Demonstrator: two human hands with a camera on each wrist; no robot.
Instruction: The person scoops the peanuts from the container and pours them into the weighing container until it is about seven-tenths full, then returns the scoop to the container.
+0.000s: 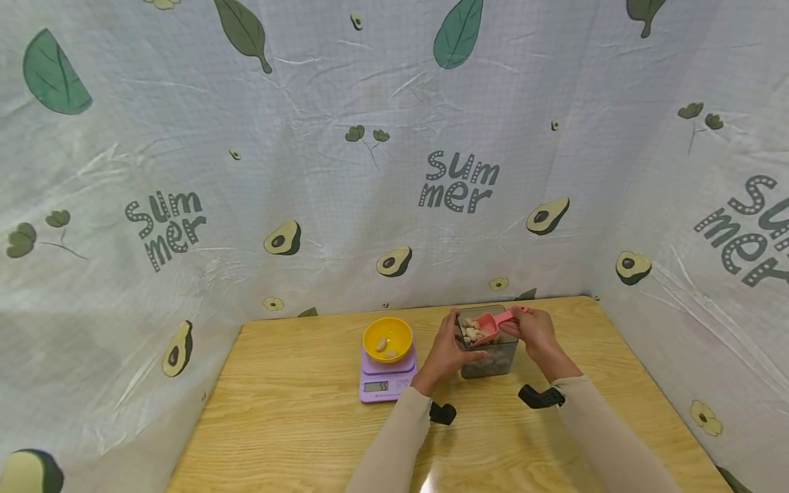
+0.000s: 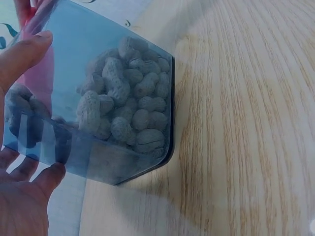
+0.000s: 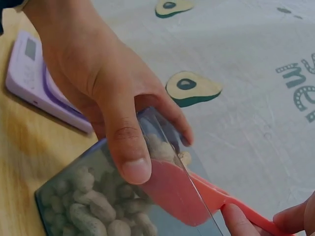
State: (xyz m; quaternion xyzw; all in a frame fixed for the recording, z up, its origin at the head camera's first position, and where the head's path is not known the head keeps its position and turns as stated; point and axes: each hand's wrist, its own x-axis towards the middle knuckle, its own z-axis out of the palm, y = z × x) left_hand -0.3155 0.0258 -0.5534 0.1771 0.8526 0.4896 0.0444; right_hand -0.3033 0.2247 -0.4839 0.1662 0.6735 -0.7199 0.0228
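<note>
My left hand (image 1: pixel 448 350) grips a clear grey plastic container (image 1: pixel 493 364) by its left side, with the thumb across the front wall. Unshelled peanuts (image 2: pixel 116 81) fill its lower part, seen through the wall in the left wrist view. With my right hand (image 1: pixel 535 334) I pinch the handle of a pink scoop (image 1: pixel 491 324). The scoop's bowl (image 3: pixel 179 196) is inside the container, beside the upper peanuts (image 1: pixel 471 332). In the right wrist view, only some fingertips (image 3: pixel 238 221) of the right hand show along the handle.
Left of the container, a yellow bowl (image 1: pixel 372 337) with a few peanuts in it sits on a purple kitchen scale (image 1: pixel 388 387). The scale's display is lit with digits. A printed sheet (image 1: pixel 345 226) hangs behind and beside the wooden table (image 1: pixel 283 397).
</note>
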